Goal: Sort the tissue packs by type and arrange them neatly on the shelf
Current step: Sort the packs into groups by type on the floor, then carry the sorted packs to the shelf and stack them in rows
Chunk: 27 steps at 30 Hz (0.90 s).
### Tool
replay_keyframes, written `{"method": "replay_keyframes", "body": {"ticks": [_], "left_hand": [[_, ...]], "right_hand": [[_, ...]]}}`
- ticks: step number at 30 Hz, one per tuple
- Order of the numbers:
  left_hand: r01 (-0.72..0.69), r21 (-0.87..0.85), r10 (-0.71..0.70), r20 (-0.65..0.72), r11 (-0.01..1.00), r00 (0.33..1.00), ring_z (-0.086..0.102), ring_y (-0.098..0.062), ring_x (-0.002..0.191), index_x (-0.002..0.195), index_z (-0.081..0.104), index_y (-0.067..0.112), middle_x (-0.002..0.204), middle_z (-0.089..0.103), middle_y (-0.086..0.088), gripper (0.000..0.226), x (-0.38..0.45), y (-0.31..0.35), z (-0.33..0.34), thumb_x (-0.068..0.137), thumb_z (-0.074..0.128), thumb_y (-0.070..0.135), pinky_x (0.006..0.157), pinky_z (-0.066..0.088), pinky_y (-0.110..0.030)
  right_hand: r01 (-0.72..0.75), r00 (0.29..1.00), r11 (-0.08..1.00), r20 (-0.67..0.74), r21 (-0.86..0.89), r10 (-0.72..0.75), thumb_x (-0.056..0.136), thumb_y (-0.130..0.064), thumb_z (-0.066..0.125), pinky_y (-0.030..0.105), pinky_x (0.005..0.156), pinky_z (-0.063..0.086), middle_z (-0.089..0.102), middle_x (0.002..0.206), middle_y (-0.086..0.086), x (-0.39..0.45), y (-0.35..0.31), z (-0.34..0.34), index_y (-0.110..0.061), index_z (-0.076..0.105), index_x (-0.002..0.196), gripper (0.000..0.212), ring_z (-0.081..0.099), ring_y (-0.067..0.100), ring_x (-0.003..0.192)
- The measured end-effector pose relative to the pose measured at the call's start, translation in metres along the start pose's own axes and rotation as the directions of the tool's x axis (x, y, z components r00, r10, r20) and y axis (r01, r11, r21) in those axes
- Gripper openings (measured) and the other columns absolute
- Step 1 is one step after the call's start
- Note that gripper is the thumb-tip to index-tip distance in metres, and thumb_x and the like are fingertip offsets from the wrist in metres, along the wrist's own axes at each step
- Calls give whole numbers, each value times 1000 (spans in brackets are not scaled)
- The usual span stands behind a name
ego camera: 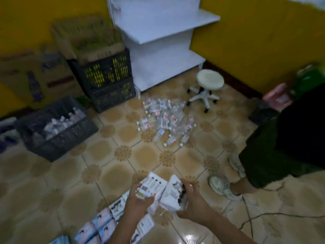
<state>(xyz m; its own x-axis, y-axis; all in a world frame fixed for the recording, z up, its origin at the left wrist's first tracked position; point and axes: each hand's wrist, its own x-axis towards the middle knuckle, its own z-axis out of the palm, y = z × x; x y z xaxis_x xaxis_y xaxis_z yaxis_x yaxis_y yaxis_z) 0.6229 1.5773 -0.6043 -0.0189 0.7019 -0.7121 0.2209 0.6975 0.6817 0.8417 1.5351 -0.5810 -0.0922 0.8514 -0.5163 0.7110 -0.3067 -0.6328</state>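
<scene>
I judge that I am at the gathering step: my left hand (139, 196) grips a white tissue pack (153, 185) with small printed figures on it, and my right hand (190, 199) holds a second white pack (173, 192) with a grey picture, the two packs touching each other above the floor. More packs (103, 224) lie on the tiles at the bottom left, some with blue print, some white (the picture is blurred, so I cannot read any label). The white shelf (167, 34) stands well apart against the yellow wall, and its boards are flat, smooth and bare. The next move calls for carrying these two across, past the heap of clear plastic bottles (163, 120) and the round white stool (209, 80), and keeping each type separate. The packs look soft and a little glossy, rectangular, easy to squeeze.
</scene>
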Motion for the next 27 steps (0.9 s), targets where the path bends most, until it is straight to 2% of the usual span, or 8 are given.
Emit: {"method": "replay_keyframes", "body": {"ticks": [3, 7, 10, 12, 16, 20, 24, 27], "left_hand": [[-105, -165, 93, -80, 981, 992, 65, -29, 87, 133, 43, 13, 102, 62, -8, 63, -101, 65, -55, 81, 79, 6, 63, 54, -36], [-356, -337, 236, -348, 872, 907, 67, -29, 80, 110, 47, 14, 104, 69, -18, 36, -221, 121, -116, 86, 74, 9, 61, 55, -39], [-515, -430, 267, -515, 741, 814, 66, -22, 75, 106, 49, 14, 98, 69, -15, 15, -292, 142, -156, 97, 61, 17, 61, 55, -34], [-616, -423, 282, -621, 664, 731, 70, -20, 78, 108, 53, 17, 99, 72, -11, 16, -330, 142, -185, 96, 62, 19, 59, 56, -34], [-724, -383, 229, -773, 574, 591, 73, -26, 94, 115, 54, 19, 105, 73, -9, 28, -408, 119, -236, 92, 68, 21, 71, 59, -39], [-795, -325, 154, -876, 513, 458, 73, -25, 98, 119, 53, 22, 108, 74, -7, 36, -491, 69, -277, 88, 72, 21, 82, 60, -43], [-828, -311, 47, -926, 466, 374, 71, -28, 103, 132, 52, 18, 115, 73, -9, 68, -579, -3, -317, 75, 85, 32, 86, 58, -45], [-850, -235, 0, -964, 471, 266, 72, -29, 99, 125, 62, 14, 110, 75, -10, 48, -655, -63, -348, 81, 78, 24, 84, 59, -45]], "right_hand": [[104, 994, 994, -42, 36, -103, 61, -64, 80, 17, 86, 48, 14, 146, -3, -63, -109, -51, -36, 12, 148, 114, 40, 20, 129], [296, 955, 938, -63, 180, -289, 74, -63, 73, 36, 110, 35, -7, 157, -11, -114, -235, -84, -45, 6, 151, 104, 15, 19, 147], [501, 866, 832, -145, 240, -479, 96, -43, 54, 30, 99, 40, 8, 156, -6, -135, -314, -87, -62, 17, 136, 57, 39, 19, 130], [578, 815, 754, -176, 313, -552, 93, -42, 60, 37, 104, 42, 21, 152, -7, -143, -360, -80, -64, 19, 138, 65, 44, 18, 126], [408, 867, 721, 12, 560, -499, 55, -63, 83, 48, 103, 47, 46, 147, -4, -164, -434, -46, -33, 18, 155, 123, 53, 14, 124], [253, 771, 679, 280, 690, -572, 60, -38, 83, 43, 85, 57, 72, 115, 1, -225, -489, 14, -17, 56, 131, 78, 71, 20, 98], [207, 631, 658, 415, 724, -656, 62, -30, 86, 52, 89, 55, 73, 110, 1, -310, -536, 95, -28, 49, 131, 79, 72, 24, 97], [231, 522, 634, 456, 738, -721, 74, -22, 80, 42, 78, 57, 73, 108, 4, -386, -570, 158, -24, 49, 127, 61, 72, 23, 93]]}}
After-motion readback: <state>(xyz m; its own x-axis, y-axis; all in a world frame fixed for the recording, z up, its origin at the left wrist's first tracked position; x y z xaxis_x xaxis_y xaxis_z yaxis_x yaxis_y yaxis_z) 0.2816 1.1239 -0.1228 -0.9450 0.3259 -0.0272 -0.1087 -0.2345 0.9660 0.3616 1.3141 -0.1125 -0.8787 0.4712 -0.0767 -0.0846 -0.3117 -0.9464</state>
